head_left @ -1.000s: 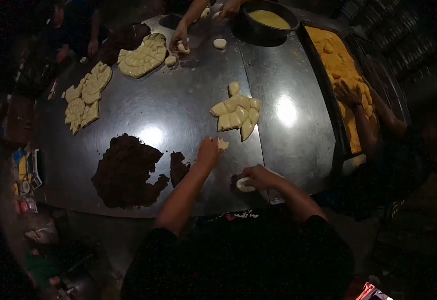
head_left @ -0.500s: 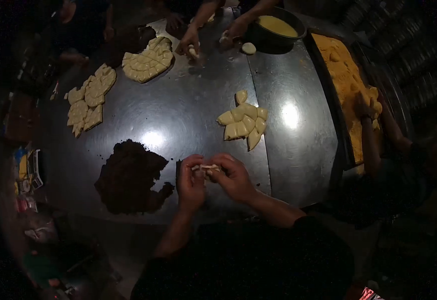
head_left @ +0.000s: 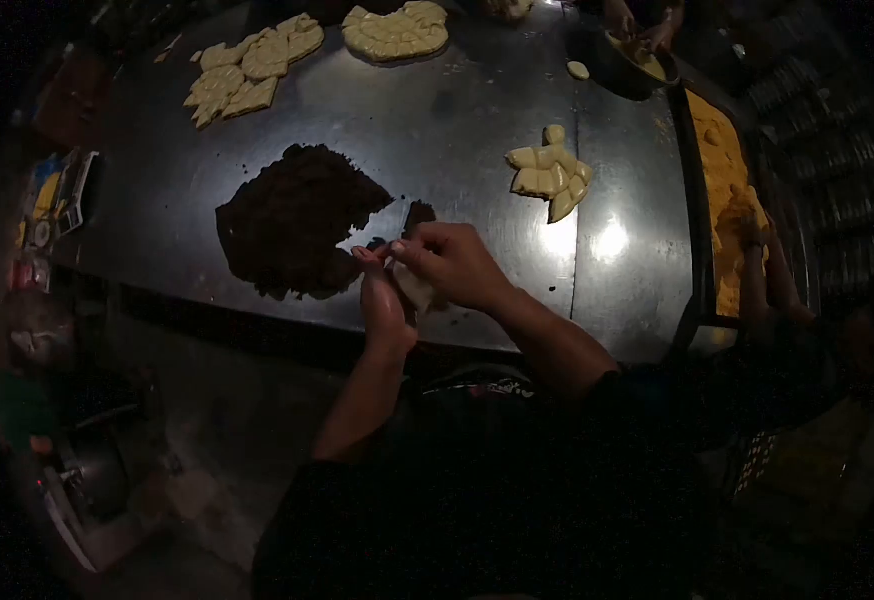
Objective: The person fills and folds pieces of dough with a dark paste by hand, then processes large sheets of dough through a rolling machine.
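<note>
A pale, flattened piece of dough (head_left: 413, 287) sits between my two hands, low over the table's near edge. My left hand (head_left: 385, 305) is cupped upright against its left side, with the fingertips near the dark pile. From the right, my right hand (head_left: 459, 265) reaches across, thumb and fingers pinched at the dough's upper edge; its own palm hides part of the piece. Just left of the hands lies a large pile of dark, crumbly filling (head_left: 297, 225). Beyond my knuckles is a small dark lump (head_left: 420, 214) of similar stuff.
Pale dough pieces (head_left: 552, 172) lie grouped at right centre. Larger groups of dough (head_left: 397, 32) and more pieces (head_left: 257, 62) are at the back. A co-worker's hands are over a bowl (head_left: 637, 70). Another person's hands touch an orange-yellow mass in a long tray (head_left: 699, 215).
The view has tilted and shifted, so the table sits higher. My hands have turned, and more of the dough shows. The far co-worker's hands have moved to the bowl.
</note>
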Demonstrator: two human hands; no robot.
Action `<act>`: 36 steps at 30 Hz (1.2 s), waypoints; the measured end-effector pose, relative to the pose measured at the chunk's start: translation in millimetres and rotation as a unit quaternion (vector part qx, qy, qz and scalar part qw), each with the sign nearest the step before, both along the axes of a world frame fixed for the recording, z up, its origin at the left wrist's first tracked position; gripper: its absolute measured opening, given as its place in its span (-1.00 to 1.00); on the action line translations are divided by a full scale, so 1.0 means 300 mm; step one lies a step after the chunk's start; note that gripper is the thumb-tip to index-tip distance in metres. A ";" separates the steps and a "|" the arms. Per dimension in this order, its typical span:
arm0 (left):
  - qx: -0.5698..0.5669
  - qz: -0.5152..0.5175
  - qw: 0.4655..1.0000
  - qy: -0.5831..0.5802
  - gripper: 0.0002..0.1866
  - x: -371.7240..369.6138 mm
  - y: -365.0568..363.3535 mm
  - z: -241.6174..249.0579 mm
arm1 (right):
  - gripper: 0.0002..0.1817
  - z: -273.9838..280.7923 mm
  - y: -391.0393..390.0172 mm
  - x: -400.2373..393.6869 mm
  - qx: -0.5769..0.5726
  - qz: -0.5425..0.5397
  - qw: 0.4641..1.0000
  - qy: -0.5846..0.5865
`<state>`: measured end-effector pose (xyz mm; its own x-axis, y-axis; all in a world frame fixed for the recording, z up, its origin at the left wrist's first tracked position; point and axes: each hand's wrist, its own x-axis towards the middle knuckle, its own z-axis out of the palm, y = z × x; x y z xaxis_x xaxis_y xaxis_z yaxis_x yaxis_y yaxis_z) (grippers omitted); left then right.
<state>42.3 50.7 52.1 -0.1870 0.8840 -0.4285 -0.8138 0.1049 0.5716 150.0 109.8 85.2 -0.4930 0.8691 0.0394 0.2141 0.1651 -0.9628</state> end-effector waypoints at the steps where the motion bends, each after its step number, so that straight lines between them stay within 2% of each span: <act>1: -0.023 -0.017 0.999 -0.028 -0.37 -0.023 -0.031 -0.001 | -0.70 -0.005 -0.024 -0.011 -0.004 0.006 1.000 -0.001; 2: -0.096 -0.001 0.993 -0.073 -0.34 -0.053 -0.050 -0.009 | -0.76 -0.005 -0.050 -0.022 0.087 -0.022 0.995 -0.054; 3: -0.101 0.006 0.992 -0.076 -0.34 -0.075 -0.075 -0.024 | -0.80 -0.008 -0.078 -0.031 0.176 -0.048 0.977 -0.106; 4: -0.132 -0.009 0.990 -0.053 -0.34 -0.094 -0.101 -0.047 | -0.69 -0.015 -0.120 -0.040 0.182 0.008 0.966 -0.186; 5: -0.164 -0.025 0.986 -0.030 -0.34 -0.115 -0.124 -0.074 | -0.69 -0.041 -0.170 -0.058 0.179 0.015 0.966 -0.188; 6: -0.049 -0.086 0.993 -0.063 -0.42 -0.145 -0.149 -0.124 | -0.66 -0.095 -0.229 -0.077 0.282 0.056 0.930 -0.230; 7: -0.054 -0.081 0.993 -0.066 -0.42 -0.164 -0.174 -0.185 | -0.61 -0.158 -0.290 -0.090 0.379 0.096 0.881 -0.267; 8: -0.068 -0.079 0.995 -0.003 -0.50 -0.182 -0.196 -0.246 | -0.54 -0.233 -0.348 -0.095 0.401 0.123 0.875 -0.242; 9: -0.081 -0.078 0.992 0.061 -0.59 -0.200 -0.212 -0.261 | -0.54 -0.239 -0.366 -0.097 0.399 0.126 0.876 -0.242; 11: -0.082 -0.038 0.996 0.015 -0.66 -0.235 -0.263 -0.284 | -0.53 -0.243 -0.380 -0.065 0.209 0.191 0.957 -0.056; 12: -0.073 -0.014 0.997 0.028 -0.67 -0.251 -0.285 -0.297 | -0.53 -0.323 -0.352 -0.036 0.261 0.177 0.944 -0.099; 13: -0.066 0.007 0.997 0.042 -0.68 -0.270 -0.309 -0.314 | -0.54 -0.328 -0.315 -0.001 0.282 0.132 0.939 -0.150; 14: -0.080 0.004 0.995 0.059 -0.67 -0.294 -0.333 -0.341 | -0.54 -0.365 -0.283 0.028 0.269 0.068 0.942 -0.189; 15: -0.084 0.005 0.995 0.059 -0.67 -0.311 -0.354 -0.354 | -0.56 -0.400 -0.232 0.056 0.248 0.057 0.932 -0.256; 17: -0.102 0.009 0.992 0.068 -0.60 -0.341 -0.391 -0.369 | -0.53 -0.471 -0.182 0.113 0.248 0.098 0.909 -0.322; 18: -0.111 0.009 0.991 0.078 -0.59 -0.353 -0.401 -0.367 | -0.53 -0.476 -0.177 0.115 0.248 0.099 0.910 -0.318; 20: -0.130 0.038 0.988 0.078 -0.60 -0.359 -0.417 -0.368 | -0.48 -0.492 -0.185 0.123 0.269 0.164 0.877 -0.364; 21: -0.145 0.063 0.985 0.075 -0.61 -0.357 -0.416 -0.363 | -0.48 -0.508 -0.176 0.124 0.266 0.165 0.879 -0.360; 23: -0.153 0.069 0.982 0.081 -0.61 -0.353 -0.411 -0.371 | -0.53 -0.555 -0.147 0.123 0.317 0.218 0.840 -0.382; 24: -0.159 0.075 0.981 0.084 -0.61 -0.342 -0.409 -0.376 | -0.53 -0.590 -0.132 0.126 0.314 0.221 0.841 -0.380; 26: -0.158 0.084 0.981 0.077 -0.62 -0.312 -0.388 -0.368 | -0.62 -0.655 -0.099 0.129 0.268 0.278 0.844 -0.373; 29: -0.160 0.084 0.980 0.081 -0.62 -0.268 -0.350 -0.320 | -0.62 -0.654 -0.061 0.179 0.240 0.314 0.827 -0.401; 30: -0.164 0.081 0.979 0.088 -0.62 -0.255 -0.333 -0.306 | -0.62 -0.624 -0.032 0.182 0.241 0.316 0.826 -0.399; 32: -0.164 0.084 0.978 0.093 -0.62 -0.238 -0.317 -0.290 | -0.63 -0.541 0.020 0.186 0.305 0.260 0.863 -0.306; 36: -0.160 0.075 0.980 0.089 -0.61 -0.212 -0.296 -0.277 | -0.68 -0.570 0.042 0.116 0.324 0.224 0.874 -0.285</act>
<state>-21.3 -38.2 -31.0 -0.4021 0.6662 -0.6281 -0.7241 0.1885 0.6635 184.7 122.3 -85.7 -0.8778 0.4705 0.0895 0.4029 0.8264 -0.3933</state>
